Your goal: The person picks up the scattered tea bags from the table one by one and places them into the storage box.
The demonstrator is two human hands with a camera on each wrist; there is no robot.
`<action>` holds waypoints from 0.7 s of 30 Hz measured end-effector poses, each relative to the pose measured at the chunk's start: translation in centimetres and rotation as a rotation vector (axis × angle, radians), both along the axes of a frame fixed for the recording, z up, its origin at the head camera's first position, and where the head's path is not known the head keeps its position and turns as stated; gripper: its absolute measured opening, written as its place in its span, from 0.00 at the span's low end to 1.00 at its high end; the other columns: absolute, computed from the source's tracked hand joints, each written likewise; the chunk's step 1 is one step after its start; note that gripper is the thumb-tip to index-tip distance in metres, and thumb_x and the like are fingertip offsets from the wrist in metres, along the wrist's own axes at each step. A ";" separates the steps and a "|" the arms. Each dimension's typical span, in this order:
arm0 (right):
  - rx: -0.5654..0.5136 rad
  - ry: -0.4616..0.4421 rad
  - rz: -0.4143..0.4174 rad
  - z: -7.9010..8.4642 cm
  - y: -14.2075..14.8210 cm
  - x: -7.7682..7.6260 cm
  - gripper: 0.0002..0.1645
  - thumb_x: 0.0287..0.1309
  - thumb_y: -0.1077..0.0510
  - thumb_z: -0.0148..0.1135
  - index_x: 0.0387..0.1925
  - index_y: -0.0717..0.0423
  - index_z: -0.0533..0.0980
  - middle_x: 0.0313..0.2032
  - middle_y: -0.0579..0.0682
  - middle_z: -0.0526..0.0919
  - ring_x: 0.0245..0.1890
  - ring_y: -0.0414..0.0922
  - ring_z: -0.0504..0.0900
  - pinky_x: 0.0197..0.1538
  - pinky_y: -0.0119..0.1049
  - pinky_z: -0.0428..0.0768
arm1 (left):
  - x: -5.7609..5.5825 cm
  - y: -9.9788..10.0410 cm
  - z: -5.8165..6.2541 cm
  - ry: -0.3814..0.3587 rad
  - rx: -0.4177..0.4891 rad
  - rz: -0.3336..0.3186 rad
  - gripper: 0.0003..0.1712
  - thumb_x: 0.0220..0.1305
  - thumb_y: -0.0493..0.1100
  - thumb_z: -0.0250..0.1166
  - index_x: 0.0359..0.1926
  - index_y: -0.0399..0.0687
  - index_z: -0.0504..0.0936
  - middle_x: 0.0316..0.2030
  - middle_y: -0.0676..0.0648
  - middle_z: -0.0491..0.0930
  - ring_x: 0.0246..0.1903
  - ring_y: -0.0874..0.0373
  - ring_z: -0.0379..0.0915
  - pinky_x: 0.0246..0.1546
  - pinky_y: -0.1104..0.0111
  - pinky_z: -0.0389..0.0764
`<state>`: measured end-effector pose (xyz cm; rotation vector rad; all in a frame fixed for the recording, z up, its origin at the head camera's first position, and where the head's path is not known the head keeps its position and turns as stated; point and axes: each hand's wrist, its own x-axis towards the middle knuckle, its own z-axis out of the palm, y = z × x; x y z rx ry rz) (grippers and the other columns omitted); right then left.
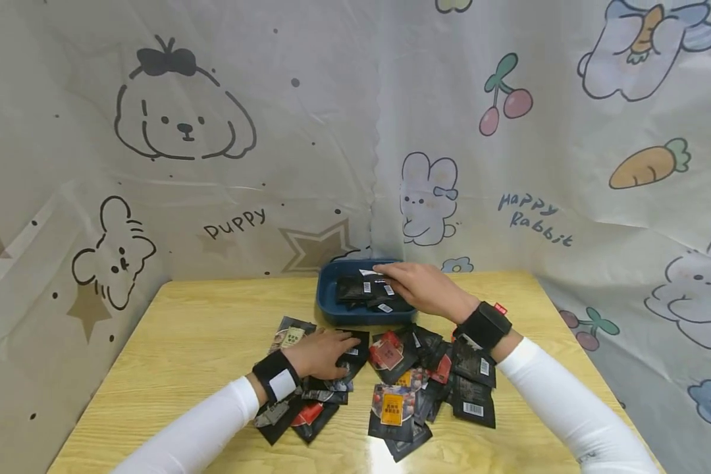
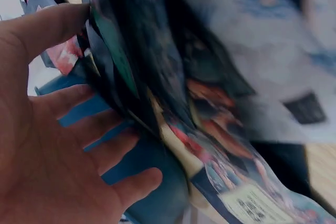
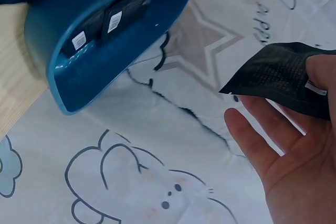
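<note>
My right hand [image 1: 423,288] is over the dark blue plastic bin [image 1: 327,308] at the back of the table. In the right wrist view it pinches a black food packet [image 3: 278,74] between thumb and fingers. Several black packets [image 3: 123,17] lie inside the bin, white barcode labels showing. Over the left pile of packets [image 1: 275,413], my left hand [image 1: 322,353] spreads its fingers, near a black packet [image 1: 360,342]. In the left wrist view that hand's thumb [image 2: 58,22] and extended fingers touch or nearly touch packet edges; firm contact cannot be made out.
Right of the left pile lies another spread of packets, with an orange-labelled one [image 1: 392,411], a red-labelled one [image 1: 388,352] and barcode-side-up ones [image 1: 474,401]. Printed cloth [image 1: 308,131] hangs directly behind the bin and along the sides of the wooden table [image 1: 207,322].
</note>
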<state>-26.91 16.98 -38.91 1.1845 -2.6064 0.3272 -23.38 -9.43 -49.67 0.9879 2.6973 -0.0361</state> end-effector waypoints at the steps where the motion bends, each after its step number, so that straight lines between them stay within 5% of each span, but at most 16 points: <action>1: -0.005 -0.007 -0.003 -0.2 -0.2 -0.6 0.25 0.73 0.58 0.54 0.68 0.52 0.71 0.59 0.54 0.82 0.47 0.49 0.86 0.43 0.42 0.84 | 0.0 0.1 -0.2 0.016 -0.008 -0.004 0.38 0.65 0.59 0.65 0.73 0.57 0.67 0.72 0.47 0.67 0.71 0.47 0.64 0.69 0.48 0.68; 9: -0.038 -0.084 -0.058 -2.8 -0.6 -4.1 0.23 0.75 0.59 0.50 0.68 0.52 0.72 0.57 0.55 0.84 0.46 0.50 0.87 0.50 0.47 0.84 | 0.4 0.2 -0.9 0.222 0.062 -0.102 0.22 0.71 0.42 0.59 0.64 0.53 0.78 0.56 0.47 0.80 0.53 0.52 0.80 0.53 0.57 0.83; 14: -0.031 -0.120 -0.074 -4.0 -0.5 -5.0 0.23 0.76 0.57 0.48 0.69 0.52 0.71 0.57 0.55 0.84 0.41 0.50 0.87 0.48 0.47 0.84 | 0.5 0.0 -0.7 0.222 0.111 -0.145 0.25 0.66 0.35 0.62 0.63 0.51 0.79 0.57 0.50 0.82 0.54 0.56 0.81 0.52 0.61 0.84; 21: -0.032 -0.223 -0.145 -4.8 -0.2 -5.1 0.31 0.73 0.48 0.53 0.73 0.49 0.65 0.68 0.55 0.74 0.64 0.54 0.77 0.65 0.52 0.76 | 1.0 -0.3 1.3 0.235 0.164 -0.169 0.25 0.69 0.35 0.61 0.65 0.53 0.77 0.57 0.51 0.83 0.44 0.57 0.85 0.42 0.65 0.86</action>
